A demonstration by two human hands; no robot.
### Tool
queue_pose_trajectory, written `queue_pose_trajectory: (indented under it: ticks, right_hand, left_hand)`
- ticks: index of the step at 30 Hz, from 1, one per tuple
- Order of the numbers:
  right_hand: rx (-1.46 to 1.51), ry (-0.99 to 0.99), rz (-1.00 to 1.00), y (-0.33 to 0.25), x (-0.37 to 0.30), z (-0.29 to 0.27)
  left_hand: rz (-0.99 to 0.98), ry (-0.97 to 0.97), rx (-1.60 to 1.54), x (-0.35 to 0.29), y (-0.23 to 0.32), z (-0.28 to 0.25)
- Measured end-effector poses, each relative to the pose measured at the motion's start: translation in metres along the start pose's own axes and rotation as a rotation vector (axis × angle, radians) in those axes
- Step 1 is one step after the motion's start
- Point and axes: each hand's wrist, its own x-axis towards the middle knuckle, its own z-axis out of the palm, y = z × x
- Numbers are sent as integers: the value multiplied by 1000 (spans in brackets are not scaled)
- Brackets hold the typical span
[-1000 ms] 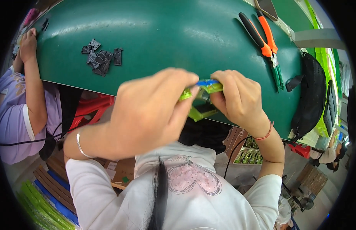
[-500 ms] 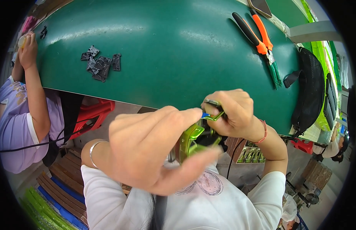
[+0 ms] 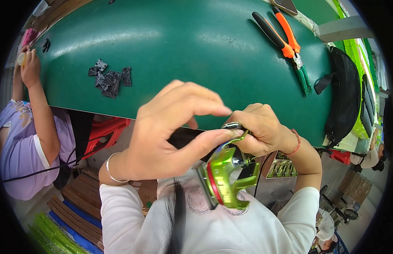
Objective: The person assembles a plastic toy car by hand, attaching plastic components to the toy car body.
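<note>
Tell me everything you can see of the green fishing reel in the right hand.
The green fishing reel has a glossy, metallic-looking body with a red ring around it, a dark rim on the picture's left and open frame parts on the right. Its shiny foot is at the top. The right hand pinches that end in its grip; the left hand seems to touch there with its thumb. The body hangs tilted below, before the white shirt.

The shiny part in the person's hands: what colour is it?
The shiny part is mostly metallic lime green with a red band, best seen in the head view.
</note>
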Motion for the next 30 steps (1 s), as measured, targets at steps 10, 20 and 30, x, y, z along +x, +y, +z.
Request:
queue_pose_trajectory:
  ticks: [10,20,30]
  right_hand:
    - [-104,49,-56,16,-3,7]
    - [0,117,-17,5,0,6]
    - [-97,-1,33,6,-11,17]
  left_hand:
    - [520,167,584,-2,-3,42]
    - [394,153,525,5,-7,17]
    - [468,-28,505,7,-19,24]
